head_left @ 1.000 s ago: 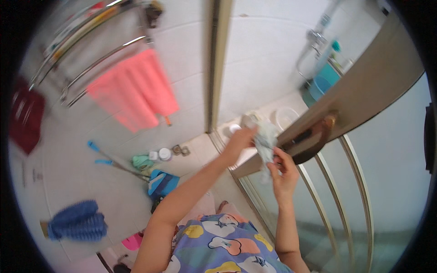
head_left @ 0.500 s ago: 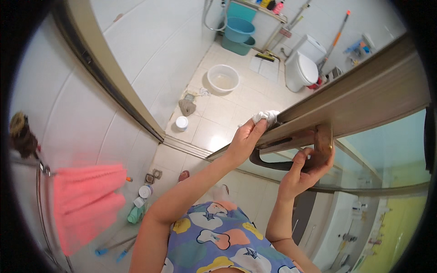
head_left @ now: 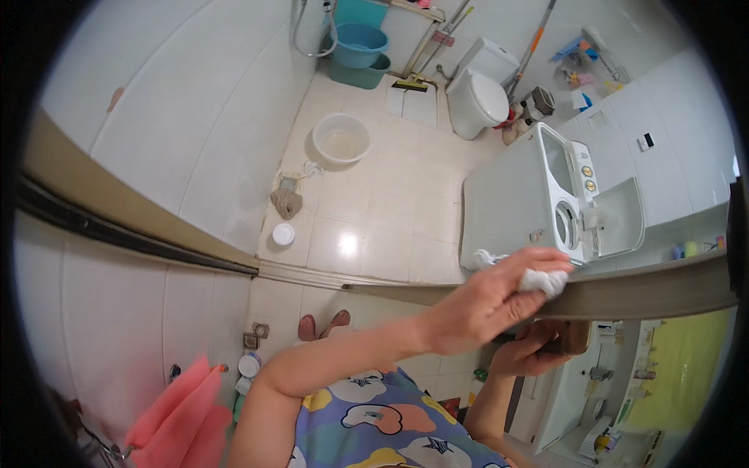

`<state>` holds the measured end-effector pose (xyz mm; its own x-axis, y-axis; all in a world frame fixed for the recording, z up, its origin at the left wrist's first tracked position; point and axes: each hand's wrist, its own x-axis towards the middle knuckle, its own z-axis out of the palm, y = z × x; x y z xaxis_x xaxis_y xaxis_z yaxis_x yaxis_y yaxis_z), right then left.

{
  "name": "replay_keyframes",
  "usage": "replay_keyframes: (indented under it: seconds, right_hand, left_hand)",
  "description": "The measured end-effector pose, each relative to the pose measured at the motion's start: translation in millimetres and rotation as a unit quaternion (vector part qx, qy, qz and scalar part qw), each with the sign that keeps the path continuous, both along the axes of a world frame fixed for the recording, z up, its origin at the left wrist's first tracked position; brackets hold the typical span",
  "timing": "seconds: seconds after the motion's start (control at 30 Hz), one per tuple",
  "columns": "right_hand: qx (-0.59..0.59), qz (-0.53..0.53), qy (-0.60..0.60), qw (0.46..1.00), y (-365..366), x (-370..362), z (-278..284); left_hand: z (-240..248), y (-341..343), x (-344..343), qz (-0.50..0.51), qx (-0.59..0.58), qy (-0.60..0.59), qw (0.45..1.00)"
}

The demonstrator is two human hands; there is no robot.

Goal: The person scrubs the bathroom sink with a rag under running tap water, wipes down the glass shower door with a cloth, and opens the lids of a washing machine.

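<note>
My left hand (head_left: pixel 488 304) is closed round a crumpled white cloth (head_left: pixel 544 282). It presses the cloth against the upper edge of the brown-framed door (head_left: pixel 647 292), and a loose end of cloth trails past the fingers. Below it, on the near side of the door, my right hand (head_left: pixel 521 355) has its fingers wrapped round the brown door handle (head_left: pixel 576 337). Part of the handle is hidden behind the door frame and my left hand.
Beyond the doorway are a white washing machine (head_left: pixel 511 203) with raised lid, a toilet (head_left: pixel 477 93), a white basin (head_left: pixel 341 139), a grey rag (head_left: pixel 286 204) and a small white tub (head_left: pixel 283 234). A pink towel (head_left: pixel 175 417) hangs at lower left; a sink counter (head_left: pixel 562 405) stands right.
The door has swung toward me, bringing the washing machine into view. My left hand has moved right along the door edge with the cloth; my right hand stays on the handle.
</note>
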<state>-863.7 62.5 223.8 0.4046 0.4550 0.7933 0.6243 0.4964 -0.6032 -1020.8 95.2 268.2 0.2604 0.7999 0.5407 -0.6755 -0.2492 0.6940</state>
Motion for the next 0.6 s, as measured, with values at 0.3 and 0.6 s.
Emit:
replay_keyframes:
  seconds: [0.3,0.6]
  right_hand:
    - [0.040,-0.134,-0.111,0.984,-14,38,-31]
    - [-0.008,-0.214,0.069,0.974,-30,-2,-54]
  left_hand:
    - [-87,24,-7,-0.129,0.021,0.105,0.986]
    - [-24,112,-21,-0.336,0.110,0.291,0.889]
